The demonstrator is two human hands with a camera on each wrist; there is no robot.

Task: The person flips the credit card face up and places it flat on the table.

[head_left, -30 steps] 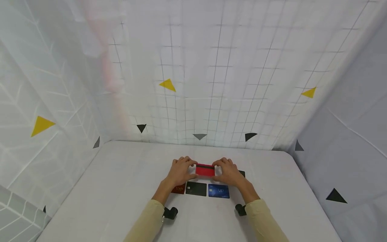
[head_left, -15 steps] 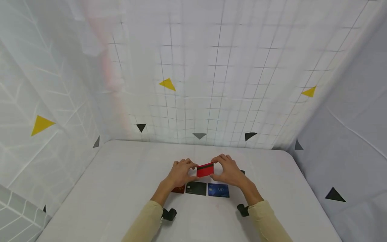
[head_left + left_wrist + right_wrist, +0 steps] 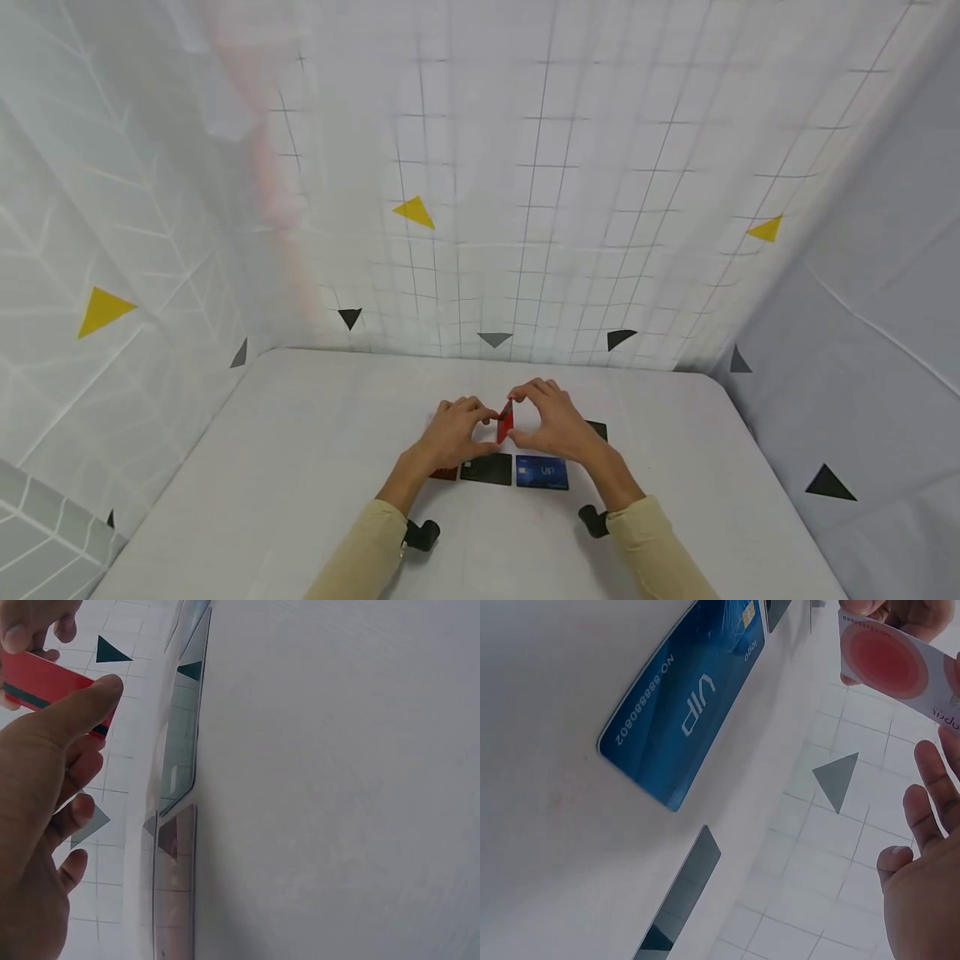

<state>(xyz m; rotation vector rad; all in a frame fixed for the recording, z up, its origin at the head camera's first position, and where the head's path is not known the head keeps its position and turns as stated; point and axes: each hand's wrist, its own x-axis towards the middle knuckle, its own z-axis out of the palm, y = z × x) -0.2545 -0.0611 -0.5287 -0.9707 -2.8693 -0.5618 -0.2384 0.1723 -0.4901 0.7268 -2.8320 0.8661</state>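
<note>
Above the table a bank card (image 3: 506, 423) stands tilted on edge between the two hands. Its red back with a black stripe (image 3: 45, 686) faces the left wrist camera; its white front with red circles (image 3: 885, 656) shows in the right wrist view. My left hand (image 3: 452, 433) pinches one end with thumb and index finger. At the other end, my right hand (image 3: 557, 423) holds the card's edges between thumb and index fingertip. Below lie a black card (image 3: 487, 469) and a blue VIP card (image 3: 690, 705). Partly behind the left hand is a dark red card (image 3: 446, 472).
Beyond the right wrist lies another dark card (image 3: 597, 430), partly covered. The cards rest on a white-covered table (image 3: 300, 483). White sheets with grid lines and triangles (image 3: 495, 339) rise at the back and sides. A black wrist camera mount (image 3: 422, 535) sits under the left sleeve.
The card turned from facing the head camera broadly to nearly edge-on. My right hand moved left and slightly up; the left hand shifted a little right. The cards on the table stayed put.
</note>
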